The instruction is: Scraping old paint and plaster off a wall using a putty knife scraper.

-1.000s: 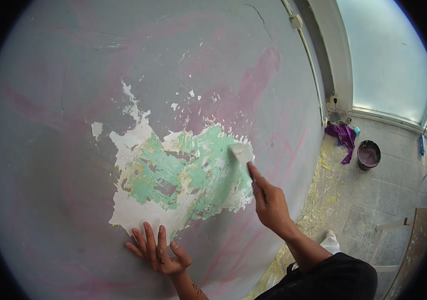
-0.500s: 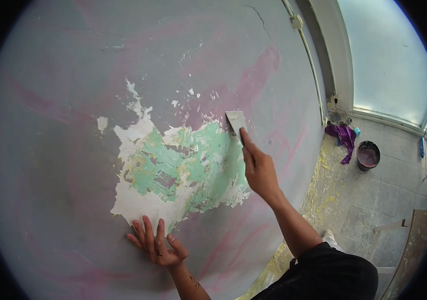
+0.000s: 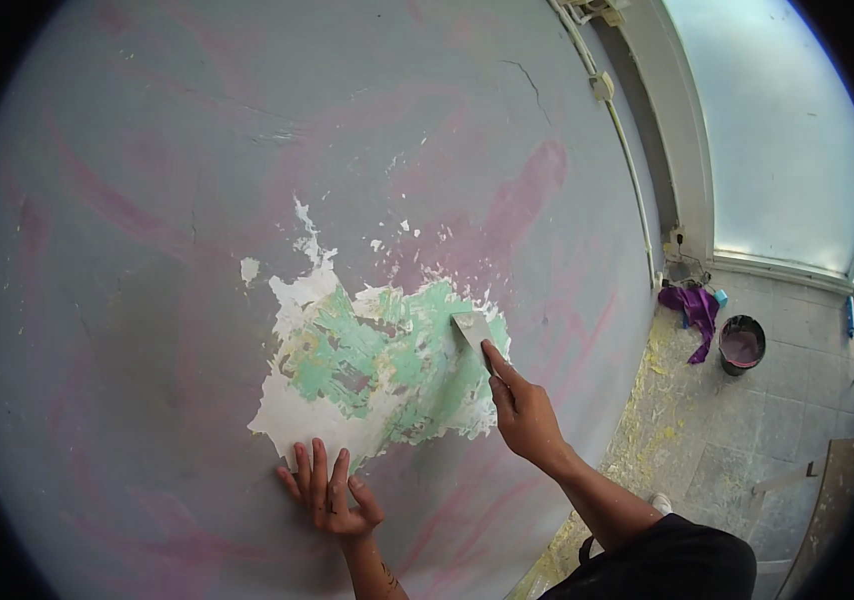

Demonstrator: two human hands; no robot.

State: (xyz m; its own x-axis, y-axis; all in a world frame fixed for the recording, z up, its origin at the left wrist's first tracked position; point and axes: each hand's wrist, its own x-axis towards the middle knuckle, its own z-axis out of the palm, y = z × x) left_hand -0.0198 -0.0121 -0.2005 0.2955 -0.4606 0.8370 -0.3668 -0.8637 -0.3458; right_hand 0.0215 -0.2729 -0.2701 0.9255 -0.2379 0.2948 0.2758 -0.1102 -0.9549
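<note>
In front of me is a grey wall [image 3: 157, 360] with pink smears. A ragged scraped patch [image 3: 337, 370] on it shows mint green and white layers. My right hand [image 3: 529, 420] grips a putty knife [image 3: 474, 338], its index finger stretched along the tool. The flat metal blade lies over the green area near the patch's right side. My left hand [image 3: 335, 495] rests with fingers spread on the wall, fingertips at the white lower edge of the patch.
Right of the wall, a black bucket [image 3: 742, 345] with pinkish liquid stands on the tiled floor beside a purple cloth [image 3: 692, 315]. Yellowish flakes [image 3: 637, 420] litter the wall's foot. A pale conduit [image 3: 629, 165] runs up near a frosted window [image 3: 782, 130]. A wooden board [image 3: 835, 500] stands at lower right.
My right hand has brought the putty knife down from the patch's upper right edge onto the green area. The left hand stays spread on the wall. The view has shifted slightly.
</note>
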